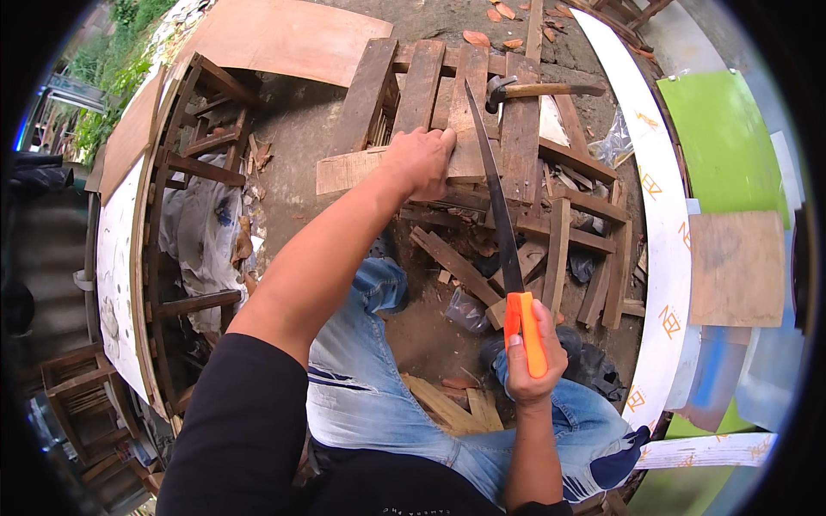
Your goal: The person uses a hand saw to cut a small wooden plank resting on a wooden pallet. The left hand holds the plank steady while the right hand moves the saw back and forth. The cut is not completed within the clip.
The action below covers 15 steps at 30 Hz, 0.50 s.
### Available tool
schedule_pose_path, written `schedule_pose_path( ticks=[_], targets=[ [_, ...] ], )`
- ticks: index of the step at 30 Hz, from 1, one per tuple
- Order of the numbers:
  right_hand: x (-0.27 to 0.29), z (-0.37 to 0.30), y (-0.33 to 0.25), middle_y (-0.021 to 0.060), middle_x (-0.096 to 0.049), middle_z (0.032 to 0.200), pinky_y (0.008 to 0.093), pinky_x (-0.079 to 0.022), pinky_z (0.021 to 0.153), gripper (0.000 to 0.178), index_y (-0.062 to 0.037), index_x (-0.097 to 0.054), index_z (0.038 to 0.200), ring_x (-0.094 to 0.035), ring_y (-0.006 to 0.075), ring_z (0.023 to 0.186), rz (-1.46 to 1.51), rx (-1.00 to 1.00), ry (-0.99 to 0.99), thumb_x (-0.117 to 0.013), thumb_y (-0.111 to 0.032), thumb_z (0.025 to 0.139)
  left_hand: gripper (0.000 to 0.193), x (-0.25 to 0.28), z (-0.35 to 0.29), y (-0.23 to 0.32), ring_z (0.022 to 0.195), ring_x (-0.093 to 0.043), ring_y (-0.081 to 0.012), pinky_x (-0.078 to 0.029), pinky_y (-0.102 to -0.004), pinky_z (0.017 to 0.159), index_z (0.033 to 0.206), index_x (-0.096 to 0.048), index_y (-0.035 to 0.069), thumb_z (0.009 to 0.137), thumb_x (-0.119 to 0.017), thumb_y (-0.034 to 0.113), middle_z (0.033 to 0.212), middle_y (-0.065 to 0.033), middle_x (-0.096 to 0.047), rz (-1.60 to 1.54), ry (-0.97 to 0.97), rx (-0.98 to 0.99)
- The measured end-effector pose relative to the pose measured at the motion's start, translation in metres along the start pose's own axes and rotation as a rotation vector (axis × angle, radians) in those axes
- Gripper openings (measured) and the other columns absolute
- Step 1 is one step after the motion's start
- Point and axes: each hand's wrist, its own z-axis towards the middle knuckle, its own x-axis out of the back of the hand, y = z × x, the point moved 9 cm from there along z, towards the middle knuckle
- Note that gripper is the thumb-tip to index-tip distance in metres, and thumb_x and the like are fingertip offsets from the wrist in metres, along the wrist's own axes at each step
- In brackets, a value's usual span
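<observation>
In my right hand (535,361) is a handsaw (506,232), held by its orange handle. Its long dark blade points up and away, the tip crossing in front of the slats of a low wooden pallet-like bench (423,82). My left hand (420,163) is closed on a light wooden board (348,170) that lies across the near edge of those slats. Its fingertips are partly hidden behind the board. A hammer (551,89) with a wooden handle rests on the slats at the far right, beyond the saw tip.
Loose wood strips (559,249) and offcuts lie right of and below the bench. A slatted wooden frame (159,258) stands at left, with a crumpled pale sheet (202,249) beside it. A plywood sheet (284,39) lies far off; a white panel (671,284) runs along the right.
</observation>
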Motion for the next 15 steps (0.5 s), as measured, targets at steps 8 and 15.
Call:
schedule_pose_path(
  ticks=[8, 15],
  targets=[
    [0.027, -0.046, -0.025, 0.0246, -0.071, 0.116, 0.0321, -0.055, 0.088, 0.051, 0.0103, -0.059, 0.131, -0.074, 0.0262, 0.096, -0.052, -0.064, 0.024, -0.066, 0.001, 0.082, 0.046, -0.001, 0.005, -0.002, 0.119, -0.061, -0.0321, -0.051, -0.0465, 0.095, 0.120, -0.052, 0.004, 0.078, -0.068, 0.015, 0.122, -0.0143, -0.065, -0.017, -0.064, 0.059],
    [0.002, -0.007, -0.012, 0.0238, -0.069, 0.123, 0.0326, -0.054, 0.093, 0.051, 0.0096, -0.058, 0.134, -0.070, 0.0254, 0.107, -0.003, -0.207, 0.042, -0.064, 0.002, 0.084, 0.043, 0.002, 0.001, 0.002, 0.119, -0.061, -0.0366, -0.051, -0.0461, 0.097, 0.114, -0.051, 0.001, 0.077, -0.068, 0.013, 0.119, -0.0182, -0.066, -0.006, -0.051, 0.047]
  ],
)
